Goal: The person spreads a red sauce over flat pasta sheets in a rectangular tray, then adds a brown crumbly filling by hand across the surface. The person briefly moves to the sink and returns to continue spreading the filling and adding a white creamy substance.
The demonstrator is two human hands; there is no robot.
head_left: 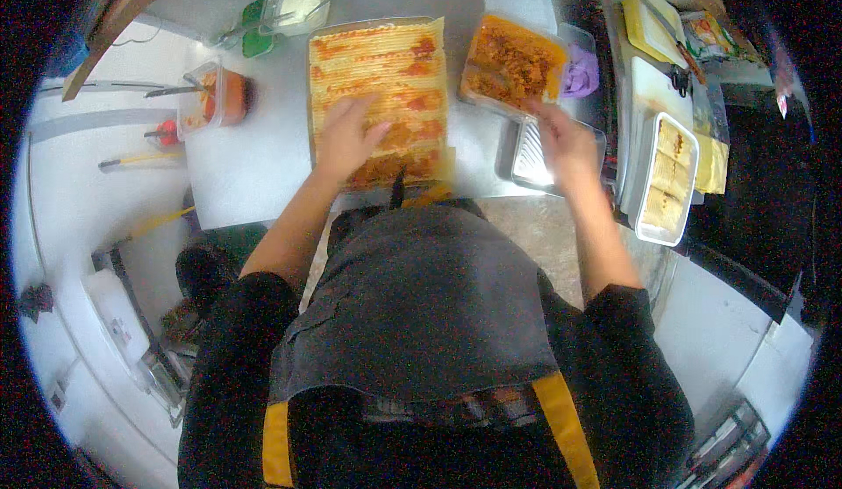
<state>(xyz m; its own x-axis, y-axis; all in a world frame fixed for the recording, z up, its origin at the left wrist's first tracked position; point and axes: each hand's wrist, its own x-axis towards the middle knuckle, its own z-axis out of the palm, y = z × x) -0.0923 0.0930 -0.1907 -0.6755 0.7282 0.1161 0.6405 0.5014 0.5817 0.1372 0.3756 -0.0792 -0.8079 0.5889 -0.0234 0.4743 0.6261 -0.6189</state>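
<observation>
A large rectangular tray [310,94] holds ridged yellow pasta sheets [377,59] streaked with red sauce, with minced meat [386,171] along the near end. Above the pasta's near left half is my left hand [346,138], its fingers spread and holding nothing; whether it touches the pasta I cannot tell. A dark handle-like piece [399,186] sticks out at the tray's near edge. My right hand [568,145] is by the near right corner of a container of minced meat in sauce [513,57]. Its fingers are bunched together, and what they hold, if anything, does not show.
A shiny metal tray [531,164] lies under my right hand. Left stands a tub of red sauce [210,103] with utensils; behind are a green container [256,28] and a white cream tub [301,7]. A purple cloth [581,72] and a white dish of filled pasta [667,182] are right.
</observation>
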